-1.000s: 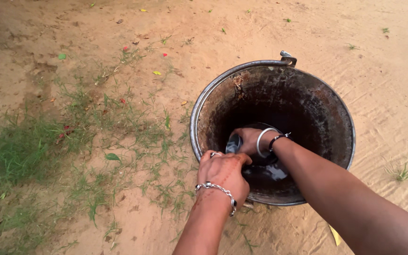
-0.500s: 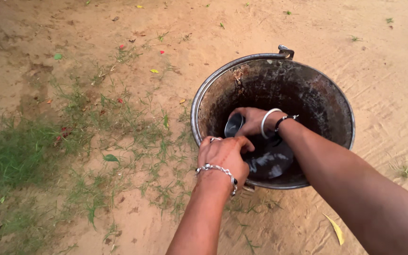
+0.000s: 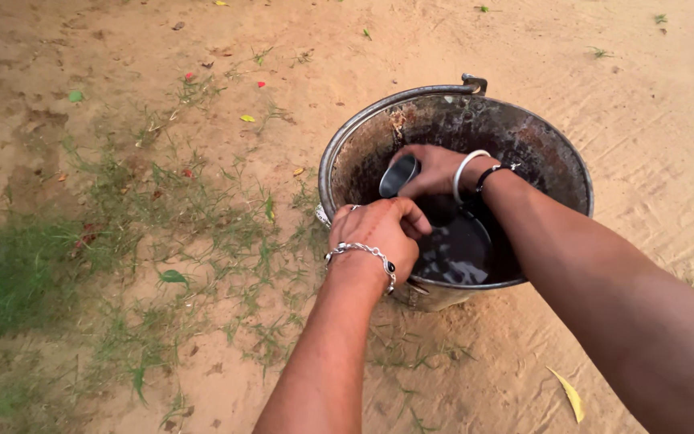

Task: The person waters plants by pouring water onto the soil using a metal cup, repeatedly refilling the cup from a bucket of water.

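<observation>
Hands: left [image 3: 379, 233] grips rusty bucket [image 3: 524, 128], right [image 3: 435, 170] steel cup [image 3: 399, 175].

I see through one head-worn camera, looking steeply down. It sits close above the rusty round metal bucket [image 3: 524, 137] on sandy ground [image 3: 644, 72]

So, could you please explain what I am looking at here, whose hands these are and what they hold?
The picture comes from a camera worn on a person's head, looking down, so both arms are the wearer's own. There is no machine. A rusty metal bucket stands on sandy ground with patches of grass to one side; dark water lies in its bottom. The left hand, with a chain bracelet, grips the bucket's near rim. The right hand, with bangles at the wrist, reaches inside and holds a small metal cup. A yellow leaf lies nearby.
</observation>
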